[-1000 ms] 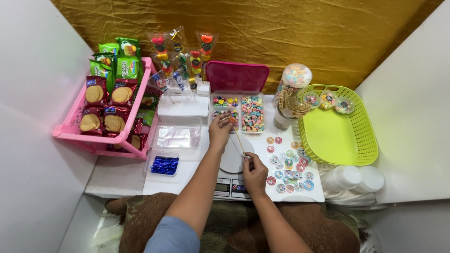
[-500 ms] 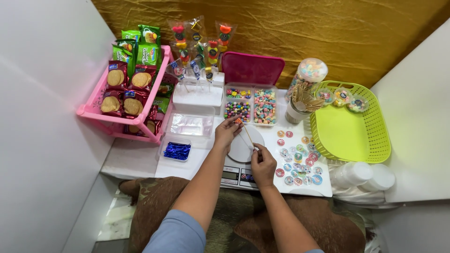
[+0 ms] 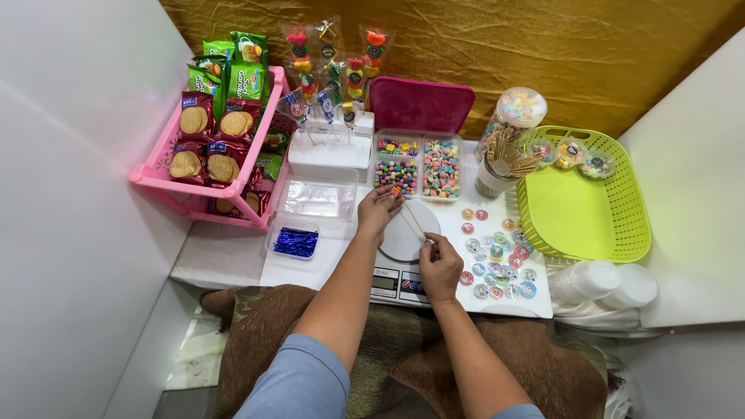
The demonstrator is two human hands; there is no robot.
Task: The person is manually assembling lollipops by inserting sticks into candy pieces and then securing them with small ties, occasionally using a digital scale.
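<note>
My right hand [image 3: 440, 265] grips the lower end of a thin wooden skewer [image 3: 411, 219] that slants up to the left over the round white pan of a small kitchen scale [image 3: 406, 235]. My left hand [image 3: 379, 206] pinches a small orange candy [image 3: 396, 190] at the skewer's upper tip. Just beyond my hands a clear divided tray [image 3: 419, 167] holds colourful candies in several compartments.
A pink rack [image 3: 167, 174] of biscuit packets stands at the left. Wrapped candy skewers [image 3: 330, 62] stand in a white block. A clear bag box [image 3: 314, 199], blue twist ties [image 3: 296, 242], round stickers [image 3: 500, 256], a skewer cup [image 3: 497, 167], a candy jar [image 3: 516, 109], a green basket [image 3: 582, 213] and white cups [image 3: 601, 283] surround the scale.
The view has shifted slightly. My hands stay over the scale, the left hand now holding an orange candy at the skewer tip near the candy tray.
</note>
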